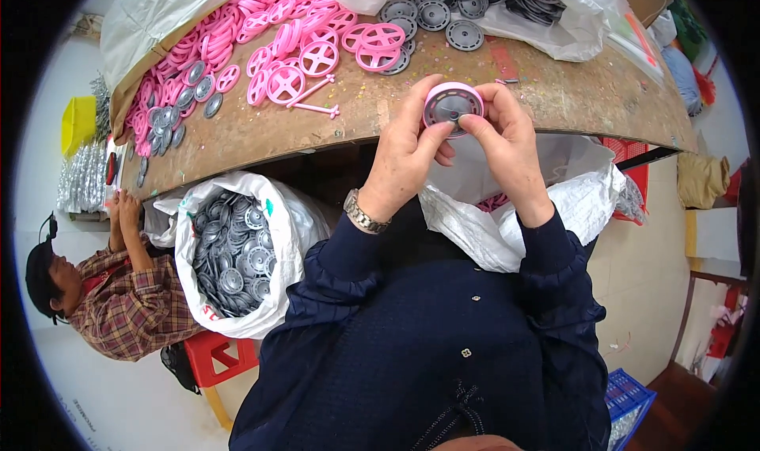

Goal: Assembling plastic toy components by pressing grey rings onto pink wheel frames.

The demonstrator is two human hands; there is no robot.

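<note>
Just above the table's near edge, a pink toy wheel with a grey disc [454, 105] set in its face is gripped between my two hands. My left hand [405, 146] wraps its fingers round the left rim, thumb pressed against the disc. From the other side my right hand [507, 134] holds the right rim, its thumb on the disc near the centre. Fingertips behind the wheel are partly hidden. Loose pink spoked wheels [318, 58] and grey discs [464, 35] lie on the table beyond my hands. Two thin pink rods [313, 99] lie to the left.
The brown wooden table [586, 95] curves across the view. A white sack of grey discs [229, 253] stands left of me, and another white sack [475, 221] hangs open below my hands. At far left sits a co-worker [119, 293] near a red stool [218, 360].
</note>
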